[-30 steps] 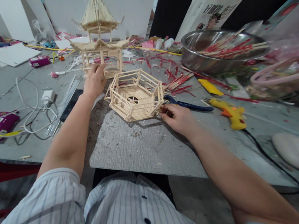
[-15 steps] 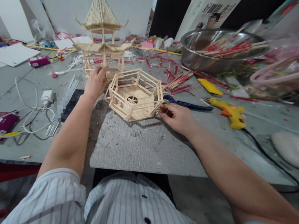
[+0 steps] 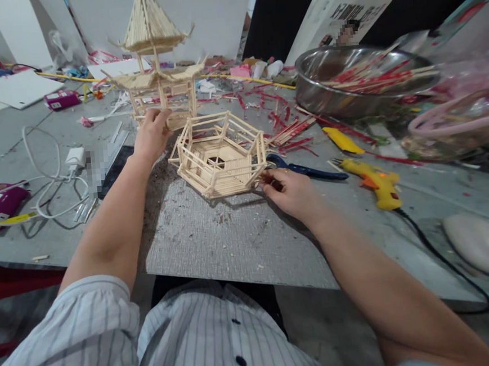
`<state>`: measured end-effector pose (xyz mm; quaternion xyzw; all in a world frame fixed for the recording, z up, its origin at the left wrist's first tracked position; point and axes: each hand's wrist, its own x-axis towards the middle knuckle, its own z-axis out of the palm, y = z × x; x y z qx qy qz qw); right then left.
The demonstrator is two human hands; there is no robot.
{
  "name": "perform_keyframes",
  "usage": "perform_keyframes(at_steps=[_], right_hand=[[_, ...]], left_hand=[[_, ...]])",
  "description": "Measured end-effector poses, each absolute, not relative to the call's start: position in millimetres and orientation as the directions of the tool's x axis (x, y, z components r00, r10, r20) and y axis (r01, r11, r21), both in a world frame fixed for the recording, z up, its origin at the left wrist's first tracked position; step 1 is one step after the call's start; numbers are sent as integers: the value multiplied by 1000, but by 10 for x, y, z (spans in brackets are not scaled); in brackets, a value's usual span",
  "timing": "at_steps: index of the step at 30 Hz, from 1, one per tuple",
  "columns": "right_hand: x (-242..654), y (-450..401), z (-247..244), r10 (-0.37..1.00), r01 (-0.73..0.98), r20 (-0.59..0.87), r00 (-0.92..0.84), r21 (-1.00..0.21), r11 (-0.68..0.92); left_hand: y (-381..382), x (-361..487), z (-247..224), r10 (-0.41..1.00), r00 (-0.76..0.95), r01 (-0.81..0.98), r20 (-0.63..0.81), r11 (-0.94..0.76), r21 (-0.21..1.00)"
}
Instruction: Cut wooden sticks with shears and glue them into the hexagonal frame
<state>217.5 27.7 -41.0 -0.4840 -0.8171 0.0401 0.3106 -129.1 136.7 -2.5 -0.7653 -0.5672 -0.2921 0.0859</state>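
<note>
A tiered pagoda model of thin wooden sticks (image 3: 158,80), with a pointed roof, stands behind the near pieces. My left hand (image 3: 152,135) is closed on its lower front edge, the fingertips partly hidden. In front lies a hexagonal stick base with a railing (image 3: 225,159), a small dark hole in its floor. At that base's right corner, my right hand (image 3: 290,193) has its thumb and fingers pinched together at the railing. Just behind the right hand lie dark blue-handled pliers (image 3: 311,172), apart from the fingers.
A yellow glue gun (image 3: 373,181) with a black cord lies to the right. Behind it stand a steel basin (image 3: 326,95) holding red-wrapped sticks and a pink-rimmed basket (image 3: 455,121). At left are a white charger (image 3: 75,158), a dark phone-like slab (image 3: 117,173) and purple packs (image 3: 4,204).
The pagoda model has shifted left, with my left hand moving the same way. The hexagonal base and my right hand stay almost where they were.
</note>
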Motion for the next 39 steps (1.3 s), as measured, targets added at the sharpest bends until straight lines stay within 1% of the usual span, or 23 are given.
perform_keyframes(at_steps=[4,10,16,28,31,36,39], right_hand=[[2175,276,-403,825,769,457,-334,-374,519],[2169,274,-391,828,773,454,-330,-373,513],[2169,270,-383,830,776,445,-335,-370,511],[2175,271,-391,828,759,446,-340,-389,522],[2173,269,-391,830,761,443,-338,-390,518],[2174,261,-380,833,764,437,-338,-390,514],[2174,258,-378,844,768,420,-333,-399,501]], left_hand=[[1349,-1274,8,846,123,925,519,-287,247],[1384,-1314,-24,840,102,924,534,-278,262],[1369,-1332,-26,859,67,935,508,-232,269],[1534,-1514,-188,856,66,919,513,-252,303],[1481,-1463,-139,877,33,933,479,-199,300],[1343,-1332,-27,930,-62,961,362,-42,274],[1301,-1333,-8,933,-104,966,344,13,257]])
